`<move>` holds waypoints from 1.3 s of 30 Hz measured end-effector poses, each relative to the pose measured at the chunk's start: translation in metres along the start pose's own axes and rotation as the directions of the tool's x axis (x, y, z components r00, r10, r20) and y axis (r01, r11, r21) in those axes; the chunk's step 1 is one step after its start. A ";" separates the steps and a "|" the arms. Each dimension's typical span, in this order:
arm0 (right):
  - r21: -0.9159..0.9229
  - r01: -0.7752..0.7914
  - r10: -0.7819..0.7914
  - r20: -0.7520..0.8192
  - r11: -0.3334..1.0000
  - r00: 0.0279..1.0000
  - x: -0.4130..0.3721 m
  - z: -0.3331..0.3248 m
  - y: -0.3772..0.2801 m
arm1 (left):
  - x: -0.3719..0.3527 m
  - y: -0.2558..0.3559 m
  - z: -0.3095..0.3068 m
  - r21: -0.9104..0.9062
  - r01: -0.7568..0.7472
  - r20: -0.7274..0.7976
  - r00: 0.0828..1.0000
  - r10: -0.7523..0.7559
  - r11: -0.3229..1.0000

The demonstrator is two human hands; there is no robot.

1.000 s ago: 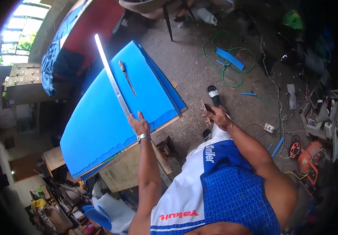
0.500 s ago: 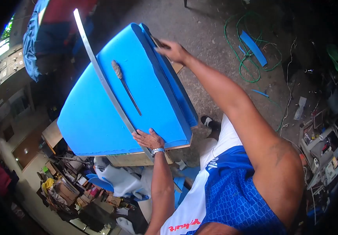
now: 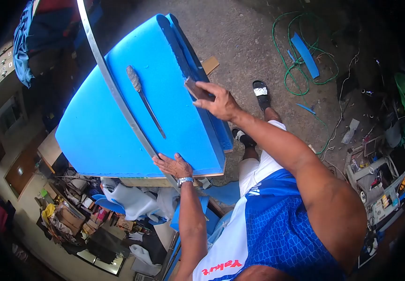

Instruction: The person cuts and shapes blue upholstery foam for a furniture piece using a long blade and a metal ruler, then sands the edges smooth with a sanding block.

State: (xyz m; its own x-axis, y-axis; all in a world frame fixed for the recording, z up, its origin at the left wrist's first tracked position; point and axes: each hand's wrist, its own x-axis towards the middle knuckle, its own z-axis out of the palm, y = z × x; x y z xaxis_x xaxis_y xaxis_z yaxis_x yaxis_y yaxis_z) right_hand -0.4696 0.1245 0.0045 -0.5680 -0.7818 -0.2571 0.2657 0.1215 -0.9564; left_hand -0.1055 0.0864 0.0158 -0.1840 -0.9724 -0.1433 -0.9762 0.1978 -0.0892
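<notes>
A large blue foam slab [image 3: 132, 131] with a tapered outline lies before me, with a second blue layer beneath it along the right side. A long metal strip [image 3: 113, 89] crosses its top face. My left hand [image 3: 173, 166] lies flat over the strip's near end, fingers stretched out, a watch on the wrist. In my right hand [image 3: 221, 103] is a small brown block [image 3: 198, 90], held between thumb and fingers at the slab's right edge. A thin-bladed knife [image 3: 151, 112] with a wrapped handle rests on the foam, right of the strip.
Green cord [image 3: 277, 65] and a blue foam offcut [image 3: 305, 54] lie on the concrete floor to the right. Cluttered boxes and scraps [image 3: 73, 215] fill the lower left. A shelf of tools and parts [image 3: 380, 196] stands at the far right. A brown flat piece [image 3: 210, 64] lies beyond the slab.
My right hand has come nearer along the slab's right edge with the brown block. One foot has stepped outward to the right. My left hand stays on the strip.
</notes>
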 end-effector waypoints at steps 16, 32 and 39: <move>-0.008 0.017 -0.016 0.079 1.000 0.997 0.000 -0.014 0.023 | -0.001 0.000 -0.005 -0.015 0.005 0.029 1.000 -0.005 1.000; 0.186 -0.077 0.070 0.046 0.979 0.996 0.058 -0.015 0.024 | -0.002 0.004 -0.006 -0.019 0.010 0.032 0.999 -0.010 1.000; -0.201 0.134 -0.120 0.082 0.970 0.989 -0.008 0.006 0.056 | -0.004 0.008 -0.008 -0.007 0.021 0.040 0.999 -0.021 1.000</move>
State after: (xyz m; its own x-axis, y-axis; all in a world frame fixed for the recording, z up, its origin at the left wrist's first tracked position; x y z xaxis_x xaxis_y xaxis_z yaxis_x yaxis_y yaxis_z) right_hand -0.4454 0.1344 -0.0463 -0.5300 -0.8383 -0.1281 0.0245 0.1359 -0.9904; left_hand -0.1131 0.0905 0.0240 -0.1591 -0.9706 -0.1805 -0.9806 0.1766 -0.0851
